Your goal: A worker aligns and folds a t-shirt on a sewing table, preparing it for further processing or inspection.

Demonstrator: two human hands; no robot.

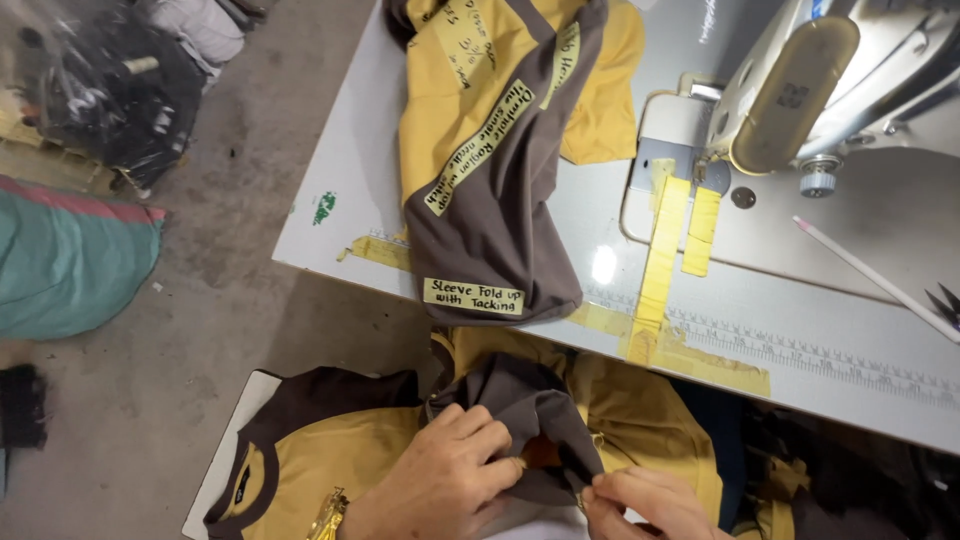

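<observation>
Left hand (440,475) and right hand (640,500) both pinch the brown sleeve (530,415) (yellow shirt (340,455) beneath); the fold edge should stay even.

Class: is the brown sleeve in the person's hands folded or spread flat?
Folded: the brown sleeve is bunched and doubled over, pinched by the left hand and right hand.

right hand (640,505): cut off by bottom edge, fingertips hid under brown sleeve (535,425)
sewing machine (830,75): head ran off top and right edges
scissors (943,303): only tips showed at right edge
black bag (110,90): contents blurred
</observation>
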